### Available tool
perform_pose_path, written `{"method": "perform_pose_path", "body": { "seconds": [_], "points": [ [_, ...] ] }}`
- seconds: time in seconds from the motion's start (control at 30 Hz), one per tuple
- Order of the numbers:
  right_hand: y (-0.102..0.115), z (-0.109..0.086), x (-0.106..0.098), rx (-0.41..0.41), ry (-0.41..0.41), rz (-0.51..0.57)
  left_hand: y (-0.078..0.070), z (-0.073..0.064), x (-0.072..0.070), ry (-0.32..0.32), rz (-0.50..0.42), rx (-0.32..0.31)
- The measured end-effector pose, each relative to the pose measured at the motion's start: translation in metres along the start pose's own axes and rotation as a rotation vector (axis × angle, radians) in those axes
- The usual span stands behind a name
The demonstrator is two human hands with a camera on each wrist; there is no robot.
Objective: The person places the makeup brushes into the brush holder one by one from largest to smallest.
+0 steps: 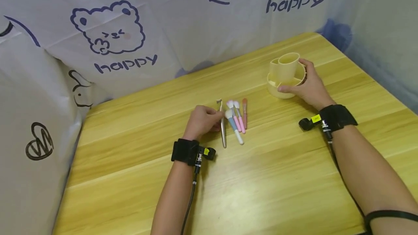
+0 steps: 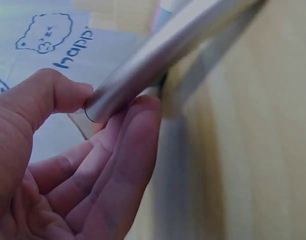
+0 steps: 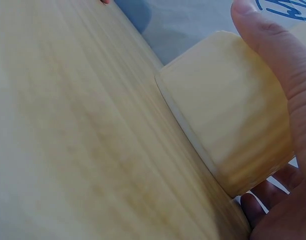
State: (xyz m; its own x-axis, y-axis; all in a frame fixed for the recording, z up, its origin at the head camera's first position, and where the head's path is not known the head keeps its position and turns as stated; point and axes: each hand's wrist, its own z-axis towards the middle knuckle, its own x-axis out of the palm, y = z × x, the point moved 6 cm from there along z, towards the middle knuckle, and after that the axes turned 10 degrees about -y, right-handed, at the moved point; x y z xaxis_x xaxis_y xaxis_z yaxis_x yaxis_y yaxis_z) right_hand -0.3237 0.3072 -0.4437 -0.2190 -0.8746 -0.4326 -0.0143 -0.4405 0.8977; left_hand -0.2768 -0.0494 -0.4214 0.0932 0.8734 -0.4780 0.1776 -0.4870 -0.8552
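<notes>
My left hand (image 1: 202,122) pinches a slim silver makeup brush (image 1: 223,133) between thumb and fingers; a small dark-tipped head shows at its far end. In the left wrist view the thumb and fingertips press on the blunt end of its silver handle (image 2: 143,65). Just right of it on the table lie a blue-and-white makeup brush (image 1: 235,128), two pink brushes (image 1: 242,123) with pale bristles and a reddish-brown brush (image 1: 245,115). My right hand (image 1: 313,89) grips the side of a cream round organizer (image 1: 281,91) with upright cups, which stands on the table.
The wooden table (image 1: 130,169) meets a white cloth backdrop (image 1: 183,24) with blue bear drawings along its far and left sides. Each wrist wears a black strap (image 1: 185,151) with a small camera, and cables run back along both forearms.
</notes>
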Motion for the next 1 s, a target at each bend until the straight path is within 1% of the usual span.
{"method": "perform_pose_path", "body": {
  "seconds": [0.13,0.23,0.33,0.47,0.57,0.67,0.77,0.87,1.0],
  "points": [
    [0.006,0.001,0.000,-0.011,-0.003,-0.008,-0.008,0.000,-0.004,-0.022,-0.050,0.022],
    [0.010,0.000,0.000,-0.021,0.003,-0.016,-0.012,-0.001,-0.004,-0.037,-0.087,0.038],
    [0.011,-0.003,0.000,-0.025,0.007,-0.026,-0.016,-0.001,-0.003,-0.056,-0.108,0.081],
    [0.009,-0.006,0.000,-0.022,0.007,-0.031,-0.020,0.000,0.000,-0.073,-0.137,0.160],
    [0.006,-0.007,-0.002,-0.018,0.002,-0.035,-0.026,-0.002,0.003,-0.068,-0.185,0.209],
    [0.004,-0.006,-0.004,-0.014,-0.002,-0.041,-0.034,-0.003,0.006,-0.052,-0.222,0.243],
    [0.002,-0.004,-0.004,-0.013,0.001,-0.034,-0.041,-0.006,0.008,-0.043,-0.220,0.274],
    [0.001,-0.003,-0.003,-0.014,0.006,-0.023,-0.049,-0.007,0.011,-0.056,-0.197,0.306],
    [0.003,-0.003,-0.001,-0.020,0.015,-0.011,-0.061,-0.008,0.015,-0.084,-0.162,0.370]
  ]
}}
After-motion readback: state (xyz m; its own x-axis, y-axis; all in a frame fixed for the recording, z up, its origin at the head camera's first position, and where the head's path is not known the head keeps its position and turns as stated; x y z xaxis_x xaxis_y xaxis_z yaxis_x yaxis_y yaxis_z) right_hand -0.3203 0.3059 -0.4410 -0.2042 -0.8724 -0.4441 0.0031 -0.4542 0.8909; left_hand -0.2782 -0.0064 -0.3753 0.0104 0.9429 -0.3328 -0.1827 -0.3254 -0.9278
